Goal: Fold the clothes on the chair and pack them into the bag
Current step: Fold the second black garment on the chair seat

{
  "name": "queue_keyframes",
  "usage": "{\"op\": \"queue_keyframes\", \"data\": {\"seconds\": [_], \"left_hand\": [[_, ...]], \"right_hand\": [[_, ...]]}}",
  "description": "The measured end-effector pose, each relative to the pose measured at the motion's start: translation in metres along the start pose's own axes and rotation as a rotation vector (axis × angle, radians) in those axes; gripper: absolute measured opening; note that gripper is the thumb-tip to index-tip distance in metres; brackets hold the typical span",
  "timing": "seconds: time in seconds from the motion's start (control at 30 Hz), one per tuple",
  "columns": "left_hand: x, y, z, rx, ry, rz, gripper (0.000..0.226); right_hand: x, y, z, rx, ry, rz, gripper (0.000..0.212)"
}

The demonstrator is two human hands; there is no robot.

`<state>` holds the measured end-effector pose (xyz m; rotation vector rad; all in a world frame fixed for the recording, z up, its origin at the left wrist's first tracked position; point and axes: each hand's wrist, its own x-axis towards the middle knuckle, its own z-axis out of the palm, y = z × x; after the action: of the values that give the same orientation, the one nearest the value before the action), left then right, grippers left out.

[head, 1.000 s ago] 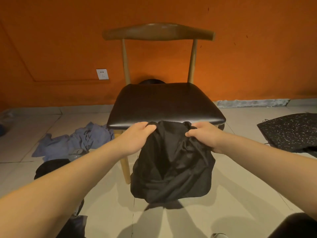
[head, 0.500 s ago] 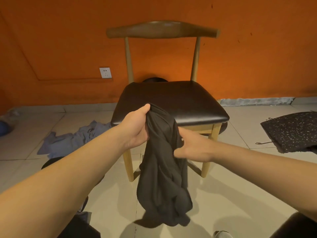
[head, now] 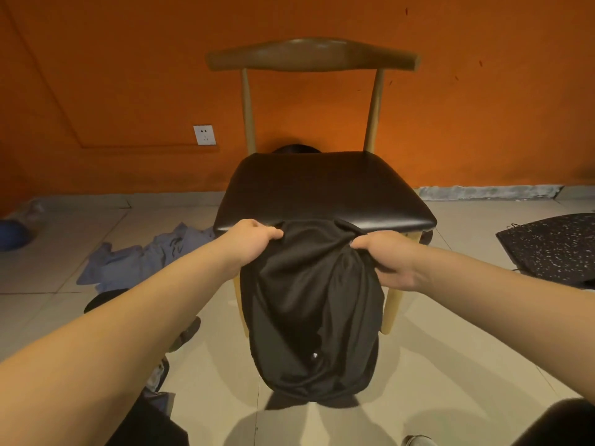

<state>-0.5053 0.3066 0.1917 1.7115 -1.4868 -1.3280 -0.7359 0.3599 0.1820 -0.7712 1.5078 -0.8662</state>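
Both hands hold a black garment [head: 309, 300] up by its top edge, right at the front edge of the chair [head: 322, 188]; the left hand [head: 254, 241] grips the left corner, its fingers [head: 273, 234] curled over bunched cloth; the right hand [head: 386, 262] grips the right corner, its fingers [head: 360, 243] clenched round a fold, thumb side up; the two hands are level and apart, with the cloth stretched between them. The garment hangs down in front of the chair's front legs in loose, rumpled folds, its lower end low by the tiled floor [head: 450, 365] and a small pale mark showing low on it; its top edge touches or just overlaps the front lip of the dark padded seat. A crumpled blue garment [head: 145, 259] lies on the floor to the left of the chair; a speckled black bag [head: 553, 246] lies flat on the floor well to the right; a white wall socket [head: 204, 134] sits on the orange wall [head: 128, 59] behind.
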Motion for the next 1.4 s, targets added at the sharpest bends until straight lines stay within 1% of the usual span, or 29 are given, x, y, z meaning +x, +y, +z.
{"op": "queue_keyframes", "data": {"seconds": [0.07,0.1,0.17,0.23,0.27,0.3,0.37,0.4,0.43,0.5,0.53,0.63,0.67,0.7,0.77,0.8,0.87,0.97,1.03,1.07,1.1,1.13,1.17,1.2,1.23,1.27,1.3,1.37,1.4], "left_hand": [[0.008,-0.009,-0.001,0.193,0.004,0.087,0.025],[0.01,-0.014,-0.001,0.251,-0.009,0.119,0.023],[0.012,-0.021,0.001,0.307,-0.04,0.163,0.021],[0.011,-0.023,0.003,0.358,-0.063,0.227,0.022],[0.009,-0.023,0.004,0.371,-0.102,0.259,0.023],[0.006,-0.021,0.004,0.371,-0.176,0.292,0.024],[-0.003,-0.018,0.01,0.39,-0.368,0.344,0.029],[-0.007,-0.018,0.015,0.439,-0.431,0.374,0.033],[-0.01,-0.019,0.021,0.492,-0.457,0.411,0.039],[-0.015,-0.022,0.034,0.488,-0.477,0.48,0.043],[-0.016,-0.024,0.04,0.442,-0.482,0.49,0.04],[-0.017,-0.022,0.045,0.329,-0.471,0.452,0.015],[-0.017,-0.019,0.043,0.328,-0.451,0.452,0.011],[-0.017,-0.016,0.04,0.353,-0.418,0.469,0.014],[-0.018,-0.009,0.031,0.386,-0.361,0.508,0.03],[-0.02,-0.005,0.027,0.361,-0.341,0.517,0.036],[-0.023,0.0,0.021,0.302,-0.289,0.513,0.04],[-0.027,0.01,0.02,0.223,-0.243,0.496,0.041],[-0.028,0.015,0.021,0.1,-0.229,0.451,0.038],[-0.03,0.018,0.023,-0.001,-0.22,0.414,0.035],[-0.031,0.02,0.024,-0.117,-0.21,0.364,0.032],[-0.031,0.022,0.026,-0.238,-0.196,0.309,0.03],[-0.03,0.023,0.027,-0.355,-0.177,0.252,0.027],[-0.029,0.024,0.027,-0.464,-0.161,0.196,0.026],[-0.027,0.023,0.026,-0.565,-0.161,0.146,0.026],[-0.024,0.023,0.024,-0.657,-0.18,0.106,0.028],[-0.022,0.023,0.022,-0.74,-0.203,0.074,0.03],[-0.021,0.024,0.018,-0.882,-0.229,0.018,0.03],[-0.02,0.023,0.017,-0.933,-0.231,-0.002,0.03]], "right_hand": [[-0.002,-0.004,0.0,0.059,-0.028,-0.004,0.022],[-0.002,-0.005,-0.001,0.078,-0.051,-0.006,0.023],[0.0,-0.006,-0.001,0.127,-0.111,0.0,0.026],[0.001,-0.006,0.0,0.166,-0.147,0.025,0.021],[0.001,-0.007,0.0,0.18,-0.155,0.037,0.017],[0.002,-0.007,-0.001,0.188,-0.164,0.043,0.016],[0.003,-0.006,-0.001,0.207,-0.19,0.049,0.019],[0.002,-0.007,-0.001,0.218,-0.207,0.052,0.019],[0.001,-0.008,0.0,0.227,-0.213,0.053,0.018],[-0.001,-0.011,-0.001,0.241,-0.218,0.05,0.021],[-0.002,-0.012,-0.001,0.236,-0.224,0.048,0.021],[-0.006,-0.014,-0.004,0.165,-0.235,0.019,0.024],[-0.006,-0.014,-0.006,0.137,-0.229,0.008,0.025],[-0.003,-0.013,-0.01,0.1,-0.199,-0.011,0.026],[0.003,-0.007,-0.018,0.001,-0.114,-0.038,0.029],[0.006,-0.004,-0.022,-0.065,-0.069,-0.048,0.03],[0.013,0.002,-0.027,-0.214,0.031,-0.063,0.033],[0.016,0.006,-0.029,-0.377,0.083,-0.052,0.037],[0.017,0.006,-0.026,-0.483,0.122,-0.054,0.043],[0.018,0.006,-0.024,-0.556,0.165,-0.088,0.043],[0.016,0.004,-0.021,-0.614,0.23,-0.157,0.036],[0.017,0.004,-0.018,-0.654,0.306,-0.254,0.022],[0.014,0.003,-0.014,-0.662,0.354,-0.335,0.014],[0.013,0.002,-0.011,-0.669,0.352,-0.379,0.015],[0.009,0.003,-0.007,-0.679,0.279,-0.37,0.016],[0.005,0.006,-0.003,-0.692,0.155,-0.328,0.014],[-0.001,0.009,0.001,-0.719,0.01,-0.27,0.017],[-0.006,0.018,0.005,-0.785,-0.22,-0.157,0.04],[-0.006,0.023,0.006,-0.777,-0.299,-0.121,0.046]]}}
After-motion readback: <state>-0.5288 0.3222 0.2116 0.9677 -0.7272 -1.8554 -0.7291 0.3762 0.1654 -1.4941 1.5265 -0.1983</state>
